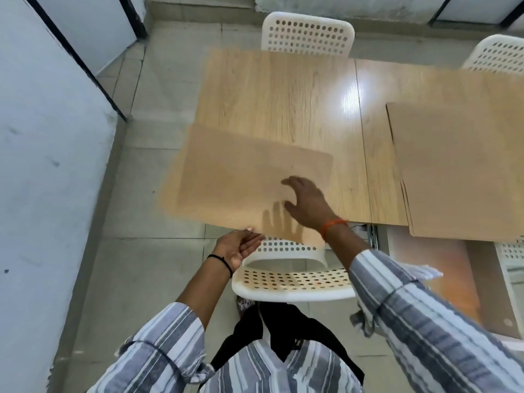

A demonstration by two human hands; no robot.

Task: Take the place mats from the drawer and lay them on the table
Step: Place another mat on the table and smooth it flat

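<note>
1. The mat (241, 177) is a thin tan sheet, blurred, lying over the near left corner of the table (283, 89); its left and near edges overhang the table edge, so by my reading it is not yet squared in place
2. The left hand (241, 246) sits at the near edge of the mat, palm up, fingers loosely curled, thumb tip touching the edge; whether it pinches the mat cannot be told. It seems placed there to steady the overhanging edge
3. The right hand (307, 204) is spread open above the near right part of the mat, grasping nothing; its shadow falls on the mat, so it is probably just above the surface, poised to press or slide the sheet
4. A stack of mats (459, 171) lies on the table to the right of the mat, well apart, its near edge over the table edge
5. The drawer (431, 279) stands pulled out below the table, right of the mat, with a mat-like sheet inside
6. A white chair (292, 279) stands tucked below the near edge of the mat; two more chairs (307, 34) stand at the far side of the table
</note>
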